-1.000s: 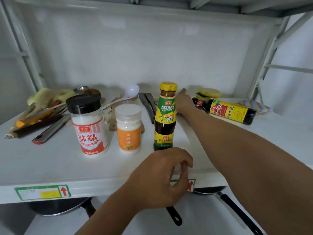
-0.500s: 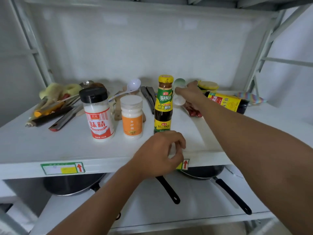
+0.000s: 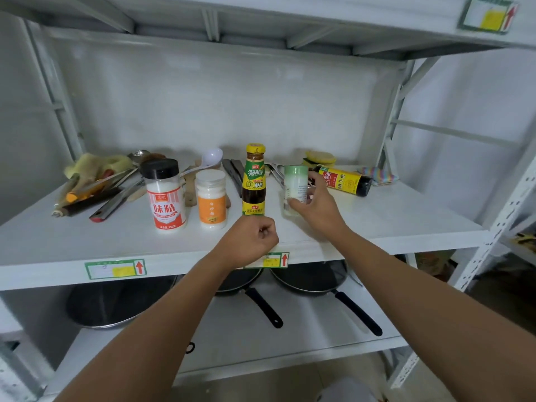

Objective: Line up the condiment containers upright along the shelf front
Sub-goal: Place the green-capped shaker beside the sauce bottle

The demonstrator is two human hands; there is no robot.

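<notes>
Three containers stand upright in a row on the white shelf [image 3: 87,242]: a black-capped jar with a red label [image 3: 164,195], a white jar with an orange label [image 3: 211,200] and a dark sauce bottle with a yellow cap [image 3: 254,181]. Right of the bottle, my right hand [image 3: 317,208] grips a clear shaker with a green lid [image 3: 295,187], upright, its base at the shelf surface. My left hand [image 3: 249,242] is a closed fist at the shelf's front edge, below the sauce bottle, holding nothing. A dark soy bottle with a yellow label [image 3: 345,181] lies on its side at the back right.
Knives, spatulas, a white spoon [image 3: 210,159] and other utensils lie across the back left. A yellow sponge [image 3: 320,158] and a striped cloth [image 3: 377,174] sit at the back right. Black pans [image 3: 307,278] rest on the lower shelf.
My right hand picked up the green-lidded shaker at the back and brought it forward, setting it upright beside the sauce bottle. My left fist stayed at the shelf edge.
</notes>
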